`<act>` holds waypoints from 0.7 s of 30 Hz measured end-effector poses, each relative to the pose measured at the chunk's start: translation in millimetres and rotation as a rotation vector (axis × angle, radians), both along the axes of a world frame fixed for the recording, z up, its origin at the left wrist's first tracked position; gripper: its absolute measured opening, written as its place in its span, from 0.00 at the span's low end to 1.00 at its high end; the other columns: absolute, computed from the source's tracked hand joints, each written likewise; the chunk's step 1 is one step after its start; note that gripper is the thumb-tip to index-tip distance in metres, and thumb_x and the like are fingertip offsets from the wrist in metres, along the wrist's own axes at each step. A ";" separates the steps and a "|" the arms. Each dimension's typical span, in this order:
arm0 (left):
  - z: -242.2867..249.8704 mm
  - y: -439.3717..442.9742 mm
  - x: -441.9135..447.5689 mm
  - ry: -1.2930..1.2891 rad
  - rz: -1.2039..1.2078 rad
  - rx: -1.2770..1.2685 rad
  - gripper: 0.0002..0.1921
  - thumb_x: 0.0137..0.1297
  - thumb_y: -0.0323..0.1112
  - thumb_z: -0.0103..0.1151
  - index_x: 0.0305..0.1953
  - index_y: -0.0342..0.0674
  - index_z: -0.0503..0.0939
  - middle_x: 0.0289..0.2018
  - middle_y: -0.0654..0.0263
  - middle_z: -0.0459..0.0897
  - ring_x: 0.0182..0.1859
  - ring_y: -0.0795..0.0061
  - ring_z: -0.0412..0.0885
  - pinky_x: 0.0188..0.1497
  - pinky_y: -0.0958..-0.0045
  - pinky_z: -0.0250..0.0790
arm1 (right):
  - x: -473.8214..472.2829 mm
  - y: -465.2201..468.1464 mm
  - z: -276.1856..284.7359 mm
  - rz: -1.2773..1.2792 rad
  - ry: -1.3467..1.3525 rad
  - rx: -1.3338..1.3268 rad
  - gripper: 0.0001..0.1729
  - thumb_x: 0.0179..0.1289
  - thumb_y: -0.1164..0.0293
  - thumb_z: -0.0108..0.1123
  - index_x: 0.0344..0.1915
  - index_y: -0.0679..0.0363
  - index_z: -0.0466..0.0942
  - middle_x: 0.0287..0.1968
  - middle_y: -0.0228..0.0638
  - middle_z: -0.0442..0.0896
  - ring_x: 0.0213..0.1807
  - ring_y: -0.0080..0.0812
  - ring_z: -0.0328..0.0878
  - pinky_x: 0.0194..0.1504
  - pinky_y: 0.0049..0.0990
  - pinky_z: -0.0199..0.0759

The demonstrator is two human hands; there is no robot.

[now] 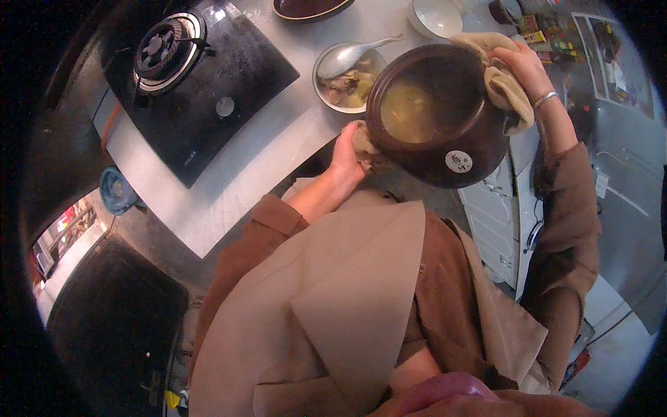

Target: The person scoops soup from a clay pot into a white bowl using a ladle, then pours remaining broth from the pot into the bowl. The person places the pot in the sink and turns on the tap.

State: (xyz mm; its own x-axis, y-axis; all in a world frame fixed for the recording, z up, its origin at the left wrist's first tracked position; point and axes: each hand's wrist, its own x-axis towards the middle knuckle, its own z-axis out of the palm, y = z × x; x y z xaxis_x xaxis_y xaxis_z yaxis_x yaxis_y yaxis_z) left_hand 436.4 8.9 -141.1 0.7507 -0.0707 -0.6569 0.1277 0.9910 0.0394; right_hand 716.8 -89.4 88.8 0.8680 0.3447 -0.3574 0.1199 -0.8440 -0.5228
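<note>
A dark brown clay pot point(443, 161) is tilted to the left between my two hands, above the counter's edge. Yellowish broth point(409, 112) shows inside it. My left hand point(348, 156) grips the pot's lower left side through a cloth. On the upper right, my right hand point(523, 65) holds the pot through a folded tan towel point(508, 94). Close to the pot's rim stands a white bowl point(341, 108) with chunks of meat and pale pieces in it. A white soup spoon point(344, 60) rests across that bowl.
A black glass gas hob point(245, 78) sits on the white counter point(250, 172) at the left. Beyond the pot are another white bowl point(437, 18) and a dark oval dish point(312, 8). White cabinet doors point(490, 224) stand below right. A blue round object point(117, 190) is beside the counter.
</note>
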 end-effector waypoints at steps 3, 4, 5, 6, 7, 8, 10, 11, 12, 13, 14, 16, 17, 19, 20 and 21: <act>4.6 -0.4 -0.6 0.022 -0.005 -0.030 0.17 0.65 0.48 0.40 0.43 0.43 0.74 0.39 0.65 0.80 0.39 0.68 0.78 0.37 0.67 0.68 | -4.9 7.2 8.7 0.114 -0.077 -0.060 0.24 0.45 0.60 0.62 0.39 0.68 0.77 0.37 0.41 0.82 0.38 0.33 0.79 0.42 0.28 0.71; 6.1 -1.2 0.8 0.025 0.001 -0.040 0.15 0.65 0.48 0.40 0.40 0.46 0.74 0.35 0.68 0.80 0.34 0.73 0.77 0.28 0.72 0.64 | -5.8 10.3 9.1 0.081 -0.077 -0.083 0.24 0.45 0.60 0.62 0.39 0.68 0.78 0.37 0.42 0.82 0.38 0.33 0.79 0.42 0.28 0.71; 7.7 -2.8 1.5 0.005 0.014 -0.047 0.14 0.64 0.48 0.40 0.38 0.48 0.73 0.32 0.72 0.80 0.29 0.77 0.76 0.18 0.78 0.59 | -6.3 12.8 10.2 0.082 -0.084 -0.086 0.24 0.45 0.60 0.62 0.39 0.68 0.78 0.37 0.42 0.82 0.38 0.33 0.79 0.42 0.29 0.71; 8.2 -3.2 2.1 0.030 0.012 -0.070 0.14 0.64 0.48 0.40 0.37 0.48 0.74 0.32 0.72 0.80 0.30 0.77 0.77 0.18 0.78 0.60 | -6.2 15.6 10.6 0.097 -0.094 -0.099 0.24 0.45 0.60 0.62 0.39 0.67 0.78 0.37 0.42 0.82 0.38 0.33 0.79 0.42 0.29 0.71; 8.6 -3.6 2.7 0.032 0.017 -0.091 0.14 0.64 0.48 0.40 0.37 0.48 0.74 0.32 0.71 0.80 0.30 0.76 0.77 0.19 0.77 0.60 | -5.5 18.8 11.0 0.100 -0.125 -0.139 0.25 0.45 0.58 0.62 0.38 0.67 0.79 0.37 0.43 0.82 0.38 0.34 0.79 0.42 0.29 0.71; 8.3 -3.5 3.2 0.016 0.016 -0.108 0.14 0.64 0.48 0.40 0.37 0.48 0.74 0.33 0.71 0.80 0.31 0.76 0.77 0.19 0.77 0.60 | -4.5 22.5 11.3 0.119 -0.159 -0.188 0.25 0.45 0.57 0.62 0.38 0.67 0.79 0.37 0.44 0.82 0.38 0.35 0.80 0.42 0.29 0.71; 8.0 -2.4 3.8 0.018 0.017 -0.114 0.15 0.64 0.48 0.40 0.38 0.47 0.74 0.34 0.70 0.81 0.31 0.75 0.78 0.19 0.77 0.61 | -4.2 28.0 13.2 0.176 -0.209 -0.240 0.27 0.45 0.55 0.62 0.38 0.68 0.79 0.37 0.45 0.82 0.39 0.37 0.80 0.43 0.30 0.71; 8.3 -1.9 3.9 0.005 0.004 -0.118 0.15 0.64 0.48 0.40 0.38 0.47 0.74 0.34 0.70 0.81 0.31 0.75 0.78 0.19 0.77 0.62 | -4.6 30.5 14.8 0.213 -0.224 -0.241 0.27 0.46 0.54 0.61 0.37 0.68 0.80 0.37 0.46 0.82 0.39 0.38 0.80 0.43 0.31 0.71; 8.7 -0.9 4.6 -0.012 0.026 -0.129 0.15 0.64 0.48 0.41 0.39 0.47 0.74 0.34 0.70 0.81 0.32 0.75 0.78 0.19 0.77 0.62 | -5.4 33.8 16.5 0.251 -0.240 -0.242 0.28 0.46 0.53 0.61 0.37 0.68 0.80 0.37 0.47 0.82 0.40 0.39 0.80 0.43 0.31 0.71; 9.7 -0.6 4.9 -0.034 0.037 -0.143 0.15 0.64 0.48 0.41 0.39 0.47 0.74 0.34 0.70 0.81 0.32 0.75 0.78 0.19 0.77 0.62 | -7.2 36.3 18.2 0.251 -0.237 -0.231 0.28 0.46 0.52 0.60 0.37 0.68 0.80 0.37 0.47 0.82 0.40 0.40 0.80 0.43 0.31 0.71; 11.0 -0.5 5.5 -0.057 0.048 -0.157 0.15 0.64 0.48 0.41 0.39 0.47 0.75 0.35 0.70 0.81 0.32 0.76 0.78 0.19 0.77 0.62 | -9.6 39.0 19.7 0.250 -0.236 -0.221 0.28 0.47 0.52 0.59 0.36 0.68 0.80 0.37 0.48 0.82 0.40 0.41 0.80 0.43 0.32 0.71; 12.9 -3.3 7.5 0.034 0.064 -0.178 0.16 0.64 0.48 0.41 0.39 0.46 0.75 0.34 0.70 0.81 0.31 0.76 0.78 0.18 0.78 0.60 | -13.9 44.7 23.2 0.305 -0.273 -0.247 0.28 0.48 0.51 0.58 0.36 0.67 0.80 0.36 0.49 0.82 0.40 0.43 0.80 0.44 0.33 0.70; 12.5 -4.7 8.2 -0.002 0.080 -0.182 0.16 0.64 0.49 0.40 0.39 0.46 0.75 0.34 0.70 0.81 0.30 0.77 0.78 0.18 0.79 0.59 | -15.3 48.8 24.3 0.362 -0.311 -0.280 0.27 0.49 0.51 0.57 0.35 0.67 0.80 0.36 0.49 0.82 0.40 0.43 0.80 0.44 0.33 0.70; 6.2 -2.7 6.7 0.031 0.022 -0.176 0.16 0.63 0.49 0.41 0.38 0.46 0.75 0.33 0.70 0.81 0.30 0.77 0.77 0.17 0.80 0.58 | -17.8 56.2 27.5 0.432 -0.334 -0.331 0.26 0.50 0.51 0.55 0.34 0.64 0.81 0.35 0.50 0.82 0.40 0.45 0.79 0.44 0.34 0.70; 0.9 -1.2 5.1 0.007 -0.003 -0.169 0.16 0.63 0.49 0.41 0.38 0.46 0.75 0.33 0.70 0.81 0.29 0.77 0.77 0.17 0.81 0.57 | -18.6 60.1 29.6 0.446 -0.319 -0.347 0.26 0.50 0.50 0.55 0.34 0.63 0.81 0.35 0.50 0.82 0.40 0.46 0.79 0.44 0.35 0.70; -5.2 -0.5 3.5 0.000 -0.009 -0.148 0.17 0.64 0.49 0.40 0.41 0.45 0.75 0.36 0.67 0.81 0.34 0.73 0.77 0.26 0.75 0.63 | -19.4 63.8 31.6 0.447 -0.315 -0.383 0.25 0.50 0.50 0.54 0.34 0.61 0.81 0.35 0.50 0.82 0.40 0.47 0.79 0.44 0.35 0.70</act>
State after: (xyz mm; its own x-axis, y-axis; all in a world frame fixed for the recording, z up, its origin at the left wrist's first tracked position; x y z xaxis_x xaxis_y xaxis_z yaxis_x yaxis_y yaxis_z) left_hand 439.9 8.4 -146.3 0.7494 -0.1737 -0.6389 0.1370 0.9848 -0.1071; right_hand 697.4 -25.6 120.4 0.7539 0.5950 -0.2787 0.5994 -0.7965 -0.0790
